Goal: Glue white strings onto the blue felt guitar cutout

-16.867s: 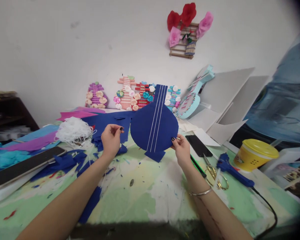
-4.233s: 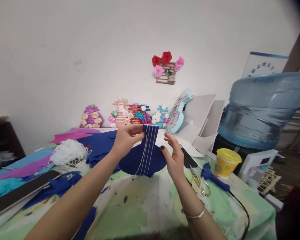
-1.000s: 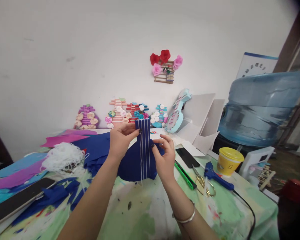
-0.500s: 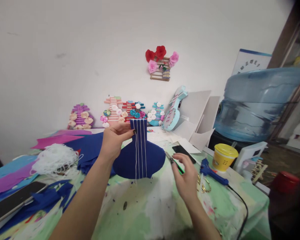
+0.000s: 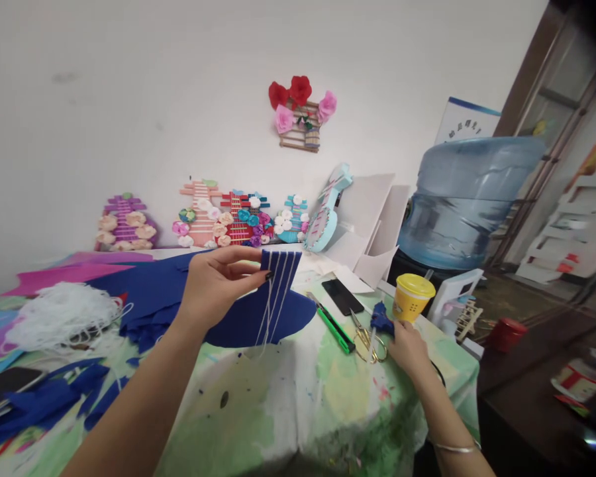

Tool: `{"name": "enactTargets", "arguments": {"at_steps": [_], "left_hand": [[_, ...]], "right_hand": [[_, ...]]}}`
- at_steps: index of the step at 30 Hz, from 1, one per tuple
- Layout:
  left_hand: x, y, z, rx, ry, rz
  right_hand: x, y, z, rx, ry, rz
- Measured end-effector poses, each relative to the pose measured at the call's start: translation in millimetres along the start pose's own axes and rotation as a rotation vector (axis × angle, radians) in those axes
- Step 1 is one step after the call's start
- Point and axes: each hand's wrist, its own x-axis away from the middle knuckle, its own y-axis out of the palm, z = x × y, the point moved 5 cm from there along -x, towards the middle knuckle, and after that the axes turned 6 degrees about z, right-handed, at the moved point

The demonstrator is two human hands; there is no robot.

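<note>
Pinched by its neck in my left hand (image 5: 218, 281) is a dark blue lute-shaped cutout (image 5: 291, 311), with several white strings running down its front. The strings' lower ends hang loose. My right hand (image 5: 410, 348) is closed around the handle of a blue glue gun (image 5: 381, 318), on the right side of the table. Left of the glue gun lie gold-handled scissors (image 5: 370, 344). A green utility knife (image 5: 336, 328) rests between the scissors and the cutout.
A black phone (image 5: 342, 296) and a yellow-lidded cup (image 5: 414, 296) stand beyond the tools. At left are tangled white string (image 5: 64, 317), blue scraps (image 5: 44, 401) and another phone (image 5: 7, 391). Decorated lute shapes (image 5: 201, 215) lean along the wall. A large water bottle (image 5: 469, 202) is at right.
My right hand has put the green utility knife down on the table and moved right to grip the glue gun. The cutout's neck has tipped, and the view has turned right.
</note>
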Motion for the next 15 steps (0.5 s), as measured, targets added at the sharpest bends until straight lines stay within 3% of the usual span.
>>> {"name": "enactTargets", "arguments": {"at_steps": [10,15], "left_hand": [[12,14.9,8,0.056,-0.005,-0.121],[15,16.8,9,0.041,0.0,-0.137]], "right_hand": [[-26,7,2,-0.091,-0.026,-0.065],[-24,-5,-1,-0.228,-0.055,0.01]]}}
